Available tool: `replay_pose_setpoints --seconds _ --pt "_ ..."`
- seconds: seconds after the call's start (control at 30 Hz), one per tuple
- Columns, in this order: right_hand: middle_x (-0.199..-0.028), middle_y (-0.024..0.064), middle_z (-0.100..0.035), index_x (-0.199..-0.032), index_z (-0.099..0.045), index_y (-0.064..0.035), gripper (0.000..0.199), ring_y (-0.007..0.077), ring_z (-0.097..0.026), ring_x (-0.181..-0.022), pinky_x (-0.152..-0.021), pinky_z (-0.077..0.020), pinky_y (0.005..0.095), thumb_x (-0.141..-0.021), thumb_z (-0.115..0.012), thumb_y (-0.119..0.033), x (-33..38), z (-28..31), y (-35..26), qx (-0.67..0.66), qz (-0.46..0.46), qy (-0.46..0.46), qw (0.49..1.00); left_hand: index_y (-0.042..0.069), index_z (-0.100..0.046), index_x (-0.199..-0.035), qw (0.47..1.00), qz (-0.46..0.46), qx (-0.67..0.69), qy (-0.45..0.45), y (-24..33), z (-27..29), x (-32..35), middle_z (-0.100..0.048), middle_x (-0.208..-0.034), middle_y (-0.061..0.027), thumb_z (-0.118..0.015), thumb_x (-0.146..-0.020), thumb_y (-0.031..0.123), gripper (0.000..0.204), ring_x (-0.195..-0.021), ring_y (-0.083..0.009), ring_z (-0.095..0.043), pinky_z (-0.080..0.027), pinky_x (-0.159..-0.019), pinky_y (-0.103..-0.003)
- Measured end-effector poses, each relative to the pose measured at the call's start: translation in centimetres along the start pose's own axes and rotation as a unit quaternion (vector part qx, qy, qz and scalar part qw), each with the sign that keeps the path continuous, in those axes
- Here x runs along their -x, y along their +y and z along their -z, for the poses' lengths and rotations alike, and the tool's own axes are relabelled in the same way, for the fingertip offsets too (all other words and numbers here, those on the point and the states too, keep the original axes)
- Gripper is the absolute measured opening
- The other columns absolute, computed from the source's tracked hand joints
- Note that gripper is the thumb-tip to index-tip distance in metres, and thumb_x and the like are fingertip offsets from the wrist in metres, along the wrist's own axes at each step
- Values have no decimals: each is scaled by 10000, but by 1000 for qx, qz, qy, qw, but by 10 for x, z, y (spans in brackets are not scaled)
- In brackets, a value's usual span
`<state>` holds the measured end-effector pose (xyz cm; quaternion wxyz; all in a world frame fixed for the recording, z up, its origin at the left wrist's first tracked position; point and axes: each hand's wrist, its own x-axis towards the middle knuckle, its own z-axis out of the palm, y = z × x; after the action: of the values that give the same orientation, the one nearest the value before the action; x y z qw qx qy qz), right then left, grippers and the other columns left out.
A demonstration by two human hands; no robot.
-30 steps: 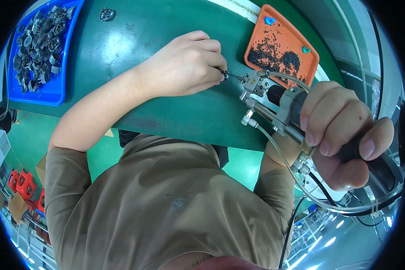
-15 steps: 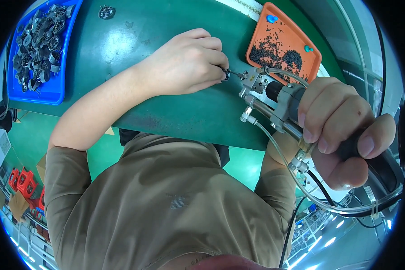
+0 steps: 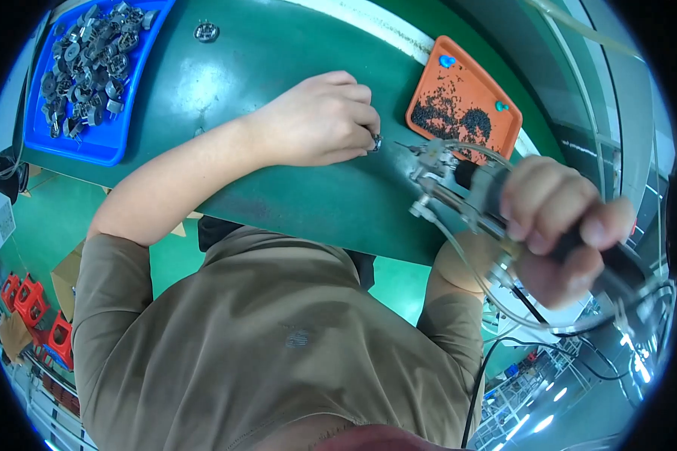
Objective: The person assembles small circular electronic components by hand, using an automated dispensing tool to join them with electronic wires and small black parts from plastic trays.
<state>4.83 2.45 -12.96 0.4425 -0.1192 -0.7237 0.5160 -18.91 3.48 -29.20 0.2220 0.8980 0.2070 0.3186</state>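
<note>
Holding a powered driver tool (image 3: 504, 210) in the right hand (image 3: 557, 229), tip aimed left toward a small metal part (image 3: 376, 141) pinched by the left hand (image 3: 316, 120).

Nearest, the right hand wraps the tool's dark handle, its long axis running lower right to upper left. Across a short gap on the green bench (image 3: 278, 52), left fingertips close on the part. Beyond sit an orange tray (image 3: 429, 94) of screws and a blue bin (image 3: 75, 146) of parts.
</note>
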Motion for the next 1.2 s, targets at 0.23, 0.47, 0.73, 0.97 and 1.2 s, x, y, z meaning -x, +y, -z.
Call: replay_pose_setpoints --seconds 0.23,0.47,0.73,0.97,1.2 --pt "-759 -24 -567 -1227 -521 -140 315 117 -577 -635 -573 -428 275 -1020 -572 -372 2 13 -3 -15 -3 -27 1000 92 -764 -899 1000 1 1 -9 -3 -1 2 -711 -1012 -11 -769 -787 142 123 -916 -207 -625 -480 -886 -373" --pt "-765 -36 -574 -1208 -538 -171 320 103 -580 -653 -604 -425 271 -1010 -592 -416 6 17 0 -38 -6 -28 999 93 -764 -911 1000 0 -3 0 -5 -6 1 -718 -1024 0 -769 -798 152 128 -912 -198 -627 -478 -884 -362" --pt "-775 -29 -576 -1185 -504 -169 352 105 -587 -647 -578 -439 266 -1001 -618 -446 3 2 19 -55 8 -61 997 87 -756 -903 1000 1 3 5 -6 -8 3 -724 -1032 3 -763 -811 151 112 -905 -202 -629 -479 -873 -359" --pt "-789 -25 -578 -1175 -472 -168 363 107 -597 -640 -560 -461 266 -1001 -622 -449 1 0 29 -63 28 -85 994 83 -757 -898 1000 2 8 5 -6 -8 3 -727 -1029 -1 -763 -812 143 105 -900 -207 -630 -482 -869 -360" --pt "-788 -26 -577 -1170 -463 -170 368 110 -598 -627 -549 -465 267 -995 -633 -445 -1 -1 30 -58 19 -88 994 77 -754 -887 1000 4 9 8 -6 -8 2 -727 -1024 -5 -761 -811 141 100 -896 -211 -632 -484 -873 -363"
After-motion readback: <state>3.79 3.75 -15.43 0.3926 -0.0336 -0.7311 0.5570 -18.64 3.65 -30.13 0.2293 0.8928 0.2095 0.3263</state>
